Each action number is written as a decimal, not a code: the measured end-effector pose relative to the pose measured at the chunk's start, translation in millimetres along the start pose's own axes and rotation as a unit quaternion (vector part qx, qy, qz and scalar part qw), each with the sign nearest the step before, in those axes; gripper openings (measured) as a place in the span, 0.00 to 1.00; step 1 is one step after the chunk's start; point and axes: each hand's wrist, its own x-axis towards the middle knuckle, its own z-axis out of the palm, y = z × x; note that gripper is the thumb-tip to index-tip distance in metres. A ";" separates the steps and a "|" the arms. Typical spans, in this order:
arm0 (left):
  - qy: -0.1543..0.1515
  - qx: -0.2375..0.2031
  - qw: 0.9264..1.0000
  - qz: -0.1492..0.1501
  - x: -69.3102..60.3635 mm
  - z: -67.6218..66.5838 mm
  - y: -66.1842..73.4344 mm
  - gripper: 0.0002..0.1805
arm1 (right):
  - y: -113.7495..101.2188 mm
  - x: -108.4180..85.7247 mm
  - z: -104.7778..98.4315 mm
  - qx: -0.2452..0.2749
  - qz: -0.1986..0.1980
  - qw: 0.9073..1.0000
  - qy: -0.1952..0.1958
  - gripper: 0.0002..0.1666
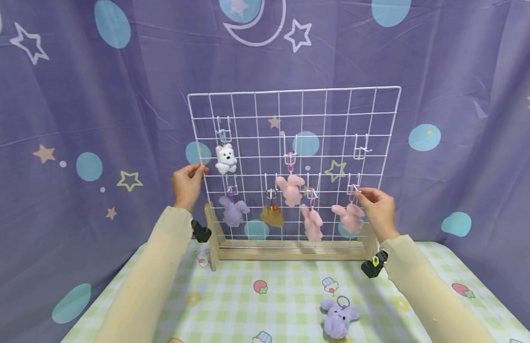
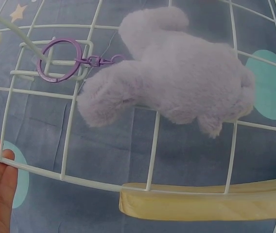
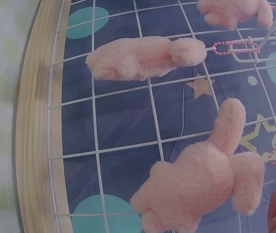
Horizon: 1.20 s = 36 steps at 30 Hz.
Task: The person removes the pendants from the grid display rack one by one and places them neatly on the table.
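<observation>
A white wire grid rack (image 1: 290,117) stands upright in a wooden base (image 1: 290,252). My left hand (image 1: 187,186) holds the rack's left edge wire, its fingers behind the wire in the left wrist view. At the lower right hook, the fingertips of my right hand (image 1: 379,209) pinch at the pink bead chain of a pink plush bunny keychain (image 1: 349,218). That bunny hangs head-up and tilted in the right wrist view. Closest to my left hand are a white plush dog keychain (image 1: 226,158) and a lilac plush keychain (image 2: 186,73) on a purple ring.
Two more pink plush keychains, one higher (image 1: 292,189) and one lower (image 1: 312,223), hang mid-rack beside a brown pendant (image 1: 272,216). A bare hook (image 1: 361,151) sits at upper right. Another purple plush keychain (image 1: 336,320) lies on the checked tablecloth (image 1: 230,300). A purple curtain (image 1: 97,95) hangs behind.
</observation>
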 end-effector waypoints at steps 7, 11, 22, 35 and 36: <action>-0.005 -0.007 1.000 -0.003 0.1 -0.1 1.3 0.14 | -1.3 3.7 5.2 0.001 -0.004 1.000 0.014 0.14; -0.001 -0.008 1.000 -0.001 0.5 0.0 1.1 0.13 | -3.0 4.7 8.0 -0.005 -0.003 1.000 0.027 0.13; -0.002 -0.001 1.000 0.004 -1.5 0.1 1.2 0.13 | -2.0 4.7 9.2 -0.005 -0.006 0.999 0.039 0.11; -0.004 0.004 1.000 0.007 -1.9 -1.6 1.2 0.14 | -9.1 7.8 -4.3 -0.013 -0.053 0.998 0.015 0.11; -0.004 0.004 1.000 0.006 -1.7 -1.5 1.1 0.14 | -10.3 7.5 -5.0 -0.012 -0.056 0.998 0.013 0.11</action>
